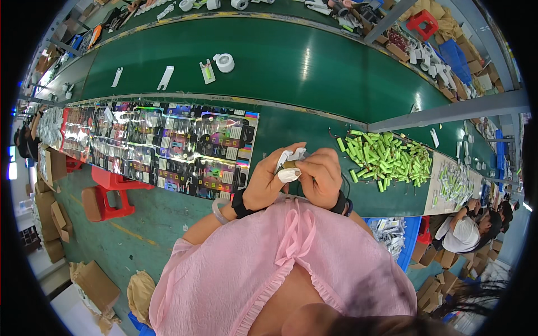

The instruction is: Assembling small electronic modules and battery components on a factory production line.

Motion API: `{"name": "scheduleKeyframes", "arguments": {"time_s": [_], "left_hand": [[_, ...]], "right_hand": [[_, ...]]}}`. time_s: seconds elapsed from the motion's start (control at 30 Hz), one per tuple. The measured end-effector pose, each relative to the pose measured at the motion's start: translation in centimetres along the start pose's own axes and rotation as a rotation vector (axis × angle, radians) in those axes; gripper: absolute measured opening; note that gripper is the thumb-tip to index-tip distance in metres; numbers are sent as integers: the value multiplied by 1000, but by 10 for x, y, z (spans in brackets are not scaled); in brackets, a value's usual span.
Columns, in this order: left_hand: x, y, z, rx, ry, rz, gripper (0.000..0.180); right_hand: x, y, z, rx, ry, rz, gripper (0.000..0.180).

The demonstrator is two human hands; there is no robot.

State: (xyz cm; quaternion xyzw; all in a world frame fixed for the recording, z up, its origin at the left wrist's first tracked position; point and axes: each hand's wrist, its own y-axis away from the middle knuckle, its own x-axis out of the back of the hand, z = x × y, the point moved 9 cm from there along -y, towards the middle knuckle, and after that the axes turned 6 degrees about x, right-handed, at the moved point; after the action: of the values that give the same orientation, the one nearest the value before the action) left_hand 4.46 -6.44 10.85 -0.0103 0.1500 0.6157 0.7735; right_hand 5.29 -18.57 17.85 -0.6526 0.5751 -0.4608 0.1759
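Observation:
In front of my chest, both hands are closed around a small dark olive piece (290, 164). My left hand (262, 182) grips it from the left, with white wrapping (288, 175) at the thumb tip and more white by the fingers. I cannot tell whether all that white is finger covering or part of the piece. The fingers of my right hand (322, 178) pinch the piece from the right. Close by on the right lies a heap of green cylindrical batteries (386, 159) with thin wires.
Sheets of printed colourful packaging (168, 145) cover the bench on the left. Beyond runs a green conveyor (269, 56) carrying white plastic parts and a round white piece (224, 63). A grey post (448, 115) crosses at right. A blue bin (412, 241), a red stool (115, 196) and a co-worker (465, 229) are nearby.

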Motion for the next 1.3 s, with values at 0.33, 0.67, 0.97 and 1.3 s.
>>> {"name": "scheduleKeyframes", "arguments": {"time_s": [0.33, 0.67, 0.97, 1.3], "left_hand": [[4, -2, 0, 90, -4, 15, 44], [-1, -1, -7, 134, 65, -95, 68], [-2, -1, -7, 152, 82, -102, 71], [0, -1, -10, 182, 91, -111, 73]], "right_hand": [[-6, 4, 5, -2, 28, -37, 28], [-6, 12, 8, 4, 28, -70, 28], [-4, 7, 4, 35, 26, -65, 29], [-7, 7, 6, 27, 17, -74, 30]]}}
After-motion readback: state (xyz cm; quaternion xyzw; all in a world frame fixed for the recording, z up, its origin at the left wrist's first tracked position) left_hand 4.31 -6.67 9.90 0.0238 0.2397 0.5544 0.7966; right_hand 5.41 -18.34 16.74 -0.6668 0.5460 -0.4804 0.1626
